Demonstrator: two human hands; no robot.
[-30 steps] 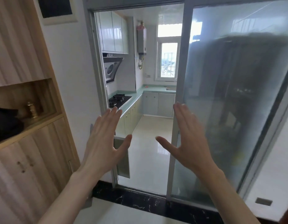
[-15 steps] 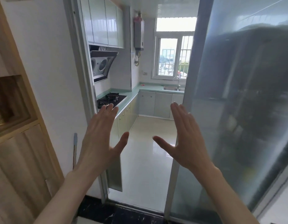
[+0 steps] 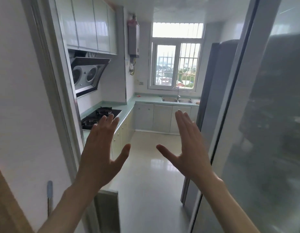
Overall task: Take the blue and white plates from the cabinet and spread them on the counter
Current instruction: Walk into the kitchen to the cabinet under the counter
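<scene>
Ahead of my left hand [image 3: 102, 153] I see a pale mint-green counter [image 3: 127, 108] with a black gas hob [image 3: 99, 116] set into it. The base cabinets [image 3: 162, 118] beyond both hands are glossy white, faintly cream where they run closest to my left fingers. Above that hand the wall cabinets [image 3: 88, 22] are pale white-green with silver trim, and the hood [image 3: 87, 74] is black and steel grey. Past my right hand [image 3: 189, 148] the sink [image 3: 177, 100] is steel. The floor [image 3: 151, 174] under both hands is shiny off-white tile. Right of my right hand, the sliding door [image 3: 263, 132] is frosted grey glass in a silver frame.
</scene>
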